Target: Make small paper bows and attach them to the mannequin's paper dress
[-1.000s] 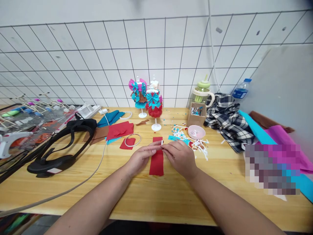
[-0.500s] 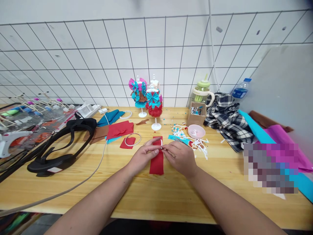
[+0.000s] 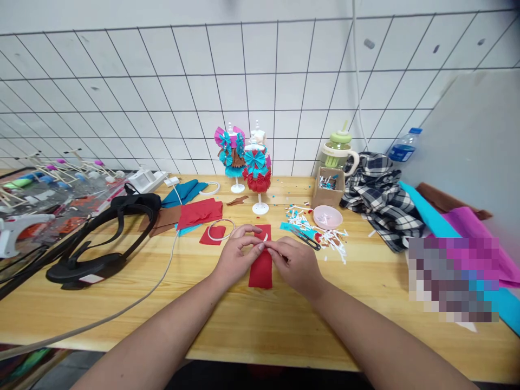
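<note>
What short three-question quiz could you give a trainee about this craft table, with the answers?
1. What colour is the wide flat strip lying beneath the fingertips of the left hand and right hand?

2. True or false: the water bottle against the right-hand panel has a blue cap.

3. Which thing partly overlaps the small red square?
a) the pink bowl
b) the thin ring
c) the black snips

Key: 1. Red. 2. True. 3. b.

We angle both bare forearms (image 3: 173, 317) forward and inward. Our left hand (image 3: 236, 254), palm turned inward, pinches loosely; our right hand (image 3: 299, 265), back upward, pinches just beside it
</note>
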A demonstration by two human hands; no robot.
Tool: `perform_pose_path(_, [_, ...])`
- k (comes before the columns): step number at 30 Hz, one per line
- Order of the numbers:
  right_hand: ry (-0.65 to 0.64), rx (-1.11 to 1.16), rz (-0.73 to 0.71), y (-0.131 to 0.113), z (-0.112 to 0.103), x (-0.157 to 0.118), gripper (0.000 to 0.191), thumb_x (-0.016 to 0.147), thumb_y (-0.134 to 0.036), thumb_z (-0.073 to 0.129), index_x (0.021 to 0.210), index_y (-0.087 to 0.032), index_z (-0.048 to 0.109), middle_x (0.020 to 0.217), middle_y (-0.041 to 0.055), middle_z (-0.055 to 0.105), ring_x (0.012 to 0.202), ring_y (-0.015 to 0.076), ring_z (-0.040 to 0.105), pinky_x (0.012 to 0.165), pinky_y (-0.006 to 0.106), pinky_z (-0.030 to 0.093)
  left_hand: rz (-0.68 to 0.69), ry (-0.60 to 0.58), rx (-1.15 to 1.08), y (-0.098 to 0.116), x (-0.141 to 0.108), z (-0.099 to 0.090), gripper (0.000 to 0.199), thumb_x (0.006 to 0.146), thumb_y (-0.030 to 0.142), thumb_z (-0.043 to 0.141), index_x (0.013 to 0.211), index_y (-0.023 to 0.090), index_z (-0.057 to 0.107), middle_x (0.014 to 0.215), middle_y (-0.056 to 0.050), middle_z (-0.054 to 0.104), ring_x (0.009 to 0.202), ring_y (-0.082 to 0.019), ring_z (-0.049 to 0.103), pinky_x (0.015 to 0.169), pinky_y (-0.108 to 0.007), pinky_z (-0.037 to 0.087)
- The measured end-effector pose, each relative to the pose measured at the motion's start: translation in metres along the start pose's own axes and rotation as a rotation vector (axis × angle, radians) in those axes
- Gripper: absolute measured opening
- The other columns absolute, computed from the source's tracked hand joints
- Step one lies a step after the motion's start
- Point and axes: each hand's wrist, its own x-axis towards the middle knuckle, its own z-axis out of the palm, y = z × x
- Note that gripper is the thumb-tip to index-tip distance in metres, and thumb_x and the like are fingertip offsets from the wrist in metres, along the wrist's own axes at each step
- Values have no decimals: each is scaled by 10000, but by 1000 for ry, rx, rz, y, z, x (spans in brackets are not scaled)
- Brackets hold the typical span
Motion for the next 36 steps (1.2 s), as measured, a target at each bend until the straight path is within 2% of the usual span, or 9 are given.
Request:
perform_pose_path(7, [-47, -141, -56, -1, -1, -2, 290, 942, -246, 451, 1143, -245, 660, 934, 53, 706, 838, 163, 641, 720, 268, 469, 14, -16, -16, 0, 3, -1, 181, 788, 189, 559, 762, 212, 736, 968, -61, 668, 968, -201, 597, 907, -350, 455])
perform_pose_path(11, [-71, -175, -39, -3, -2, -1, 291, 945, -242, 443, 1135, -245, 664, 922, 50, 708, 832, 165, 642, 709, 269, 462, 15, -40, -42, 0, 3, 0, 199, 800, 201, 548, 769, 196, 745, 906, -68, 680, 899, -191, 614, 863, -332, 473])
perform_pose_path(15, [-71, -185, -29, -3, -2, -1, 293, 948, -247, 440, 1141, -244, 659, 910, 49, 709, 819, 164, 641, 702, 267, 453, -7, -51, -51, -1, 3, 0, 200, 803, 203, 548, 795, 195, 747, 927, -68, 685, 893, -184, 621, 852, -316, 479])
perform_pose_path(21, [-16, -173, 0, 1, -1, -2, 249, 923, -304, 495, 1055, -219, 688, 881, 47, 710, 801, 157, 642, 690, 254, 444, 46, -42, 24, -2, 2, 2, 165, 806, 232, 587, 754, 220, 743, 863, -48, 701, 854, -181, 625, 823, -325, 475])
perform_pose_path(25, [7, -130, 47, 1, -1, -1, 199, 896, -284, 532, 948, -224, 715, 818, 23, 706, 756, 142, 640, 670, 240, 433, 110, -27, 99, -1, 0, 3, 130, 772, 203, 620, 721, 225, 737, 800, -32, 701, 782, -175, 619, 779, -335, 467])
perform_pose_path(30, [16, -88, 129, -2, -1, 0, 146, 844, -257, 571, 868, -229, 712, 765, 10, 693, 680, 137, 612, 630, 244, 414, 96, -12, 142, -2, 0, 6, 98, 736, 190, 640, 707, 222, 729, 782, -29, 698, 775, -182, 623, 766, -339, 471])
perform_pose_path(33, [48, 1, 215, -2, 1, 2, 107, 791, -240, 596, 814, -213, 697, 727, 6, 674, 620, 129, 578, 613, 244, 416, 91, -38, 75, -1, 0, 6, 110, 743, 185, 625, 722, 217, 729, 801, -36, 717, 790, -183, 641, 787, -336, 484])
perform_pose_path(36, [42, 164, 368, 3, 4, 5, 91, 750, -241, 594, 768, -201, 675, 671, -9, 643, 541, 113, 526, 545, 231, 404, 74, -67, -26, 1, 0, 5, 125, 746, 170, 610, 734, 208, 728, 829, -47, 733, 818, -185, 659, 816, -332, 495])
